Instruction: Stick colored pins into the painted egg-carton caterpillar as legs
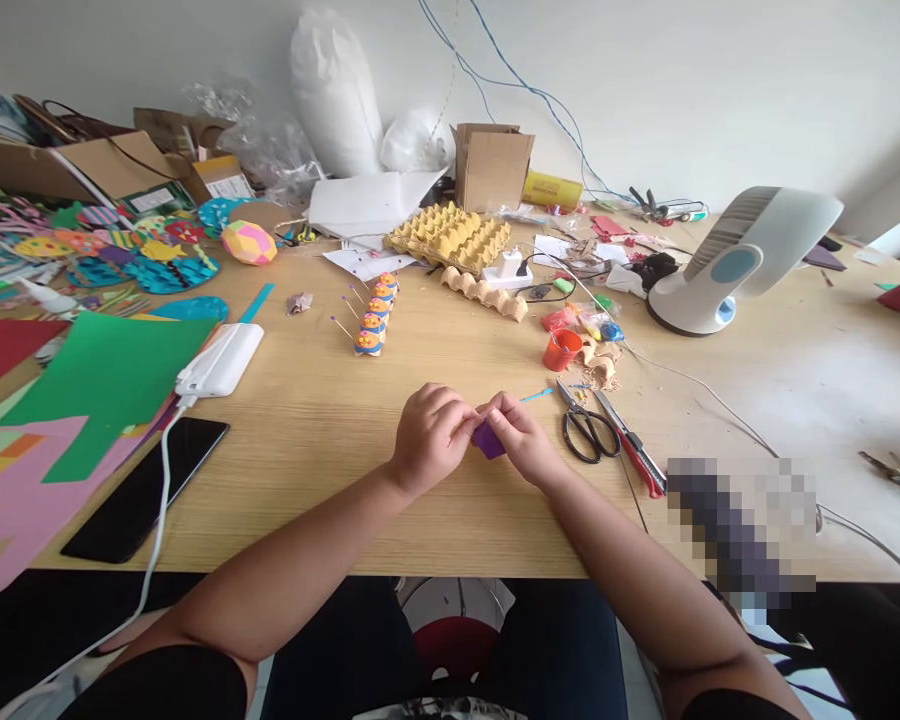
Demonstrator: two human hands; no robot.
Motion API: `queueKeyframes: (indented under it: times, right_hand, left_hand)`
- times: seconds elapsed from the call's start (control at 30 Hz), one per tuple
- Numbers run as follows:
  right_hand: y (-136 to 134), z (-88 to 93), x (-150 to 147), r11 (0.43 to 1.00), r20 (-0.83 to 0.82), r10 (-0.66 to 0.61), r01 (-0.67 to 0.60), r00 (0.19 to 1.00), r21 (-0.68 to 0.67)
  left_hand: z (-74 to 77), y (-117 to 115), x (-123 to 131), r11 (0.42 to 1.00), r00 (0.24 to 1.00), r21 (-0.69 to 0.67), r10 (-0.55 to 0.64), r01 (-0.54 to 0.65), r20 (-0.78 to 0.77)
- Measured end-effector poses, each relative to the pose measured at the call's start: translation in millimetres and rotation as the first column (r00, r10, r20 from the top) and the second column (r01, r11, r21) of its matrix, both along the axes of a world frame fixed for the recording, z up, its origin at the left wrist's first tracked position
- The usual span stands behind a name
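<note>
Between my two hands is a small piece of purple paper (pixel 489 440), partly covered by the fingers. My left hand (pixel 433 437) pinches its upper left edge. My right hand (pixel 521 440) grips it from the other side, thumb lying across the front. Beyond the hands stands a painted egg-carton strip (pixel 375 318) in orange and blue, with purple-tipped sticks poking out on its left. Just right of my right hand lie black-handled scissors (pixel 589 428) and a red utility knife (pixel 636 450).
Coloured paper sheets (pixel 112 370), a white power bank (pixel 223 362) and a black phone (pixel 150 490) lie on the left. A red cup (pixel 562 348), egg-carton scraps (pixel 600 362) and a white fan (pixel 735 260) stand right. Yellow egg trays (pixel 450 235) and boxes line the back; a cable crosses the right side.
</note>
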State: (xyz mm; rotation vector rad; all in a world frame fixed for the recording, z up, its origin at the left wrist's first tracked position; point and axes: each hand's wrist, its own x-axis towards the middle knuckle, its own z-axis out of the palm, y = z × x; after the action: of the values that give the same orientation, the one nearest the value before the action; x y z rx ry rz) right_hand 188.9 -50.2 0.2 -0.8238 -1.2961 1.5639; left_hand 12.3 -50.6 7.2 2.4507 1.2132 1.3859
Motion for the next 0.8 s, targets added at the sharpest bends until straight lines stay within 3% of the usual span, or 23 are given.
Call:
queueKeyframes:
  times: [0.1,0.2,0.27,0.5,0.7,0.8]
  right_hand:
    - [0.4,0.2,1.2,1.0,-0.009,0.002,-0.002,1.0,-0.029]
    - [1.7,0.0,3.4,0.998,-0.04,0.005,-0.007,0.999,-0.068]
    - [2.0,-0.5,4.5,0.997,-0.066,0.011,-0.016,0.998,-0.08]
    - [-0.5,-1.7,6.5,0.992,0.038,0.101,-0.098,0.994,-0.082]
    - [-0.6,3.2,7.5,0.969,0.127,0.247,-0.243,0.961,-0.041]
    - [-1.0,5.7,8.2,0.975,0.184,0.204,-0.216,0.962,0.046]
  left_hand:
    - [-0.7,0.4,-0.9,0.998,0.998,-0.063,-0.012,0.016,0.063]
    - [0.4,3.0,-3.6,0.97,0.972,-0.217,-0.063,0.114,0.228]
    - [2.3,3.9,-5.2,0.95,0.964,-0.271,-0.088,0.157,0.249]
    - [3.0,4.8,-5.0,0.948,0.971,-0.214,-0.238,0.234,0.007]
    - [2.0,7.4,-6.4,0.959,0.978,-0.21,-0.169,0.191,0.119]
    - [4.0,6.7,-7.4,0.956,0.98,-0.234,-0.152,0.179,0.129]
